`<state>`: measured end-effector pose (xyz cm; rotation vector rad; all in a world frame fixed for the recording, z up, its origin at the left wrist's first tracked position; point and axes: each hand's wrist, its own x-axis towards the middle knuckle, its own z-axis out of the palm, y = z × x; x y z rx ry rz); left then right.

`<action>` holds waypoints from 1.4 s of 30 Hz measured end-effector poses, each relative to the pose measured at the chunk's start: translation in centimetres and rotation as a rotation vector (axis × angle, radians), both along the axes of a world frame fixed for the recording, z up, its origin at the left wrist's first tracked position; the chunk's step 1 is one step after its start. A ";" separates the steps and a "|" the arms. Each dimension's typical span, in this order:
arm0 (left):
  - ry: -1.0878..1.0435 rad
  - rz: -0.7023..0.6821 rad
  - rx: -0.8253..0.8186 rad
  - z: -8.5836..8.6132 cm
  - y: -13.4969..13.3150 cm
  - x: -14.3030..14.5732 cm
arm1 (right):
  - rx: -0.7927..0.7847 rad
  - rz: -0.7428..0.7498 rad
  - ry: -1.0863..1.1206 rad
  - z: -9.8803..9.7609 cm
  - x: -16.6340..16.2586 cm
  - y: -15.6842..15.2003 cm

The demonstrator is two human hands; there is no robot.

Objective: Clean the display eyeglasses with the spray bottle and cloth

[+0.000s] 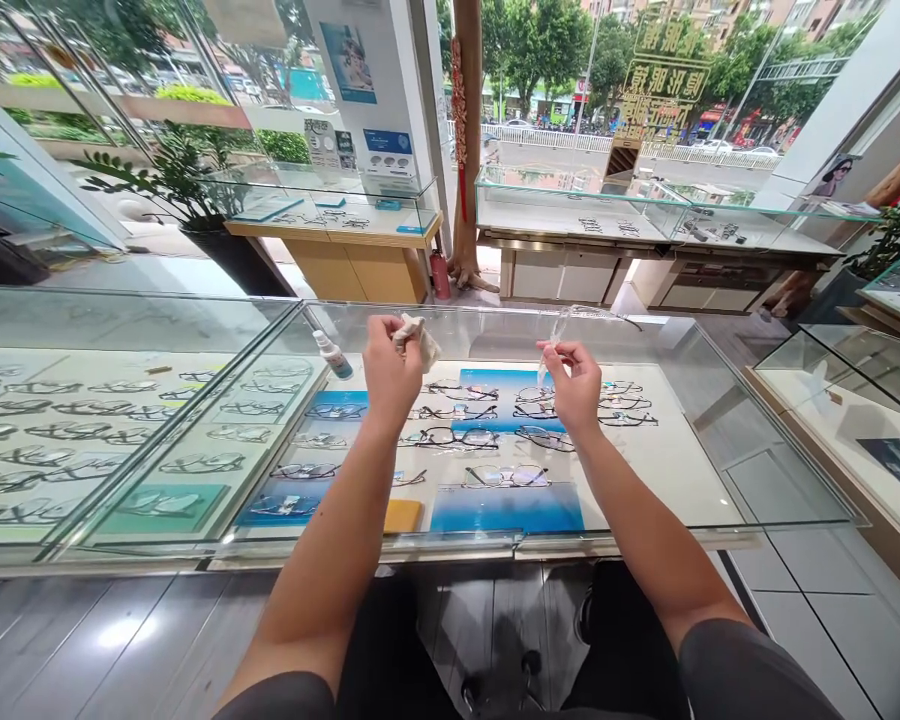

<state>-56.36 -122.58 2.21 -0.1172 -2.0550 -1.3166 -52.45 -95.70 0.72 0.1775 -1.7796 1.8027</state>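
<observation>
My left hand (pixel 392 370) is closed around a crumpled pale cloth (pixel 418 342), above the glass display case (pixel 480 318). A small white spray bottle (pixel 333 355) with a bluish lower part is just left of that hand. My right hand (pixel 576 385) pinches a thin, clear piece of plastic (pixel 544 365) between thumb and fingers. Directly beyond it, a thin-framed pair of glasses (pixel 607 315) appears near the far edge of the case; whether it touches the plastic I cannot tell. Under both hands, rows of eyeglasses (pixel 461 438) show through the glass top.
A yellow pad (pixel 403 516) and blue cards (pixel 506 508) are inside the case. Another glass case (pixel 60 440) adjoins on the left, and a third (pixel 870 400) is at the right. Farther off are display counters (pixel 570 210), a potted plant (pixel 210 215) and a fire extinguisher (pixel 439 275).
</observation>
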 end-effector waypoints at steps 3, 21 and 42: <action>-0.036 0.101 -0.084 -0.5 -1.5 -1.1 | 0.002 0.053 0.031 0.3 0.1 0.2; 0.411 -0.337 -0.505 -1.4 5.7 3.0 | -0.089 0.734 -0.242 1.1 0.3 0.7; 0.461 -0.247 -0.486 -1.6 5.3 2.8 | 0.035 0.791 -0.205 0.6 -0.2 1.2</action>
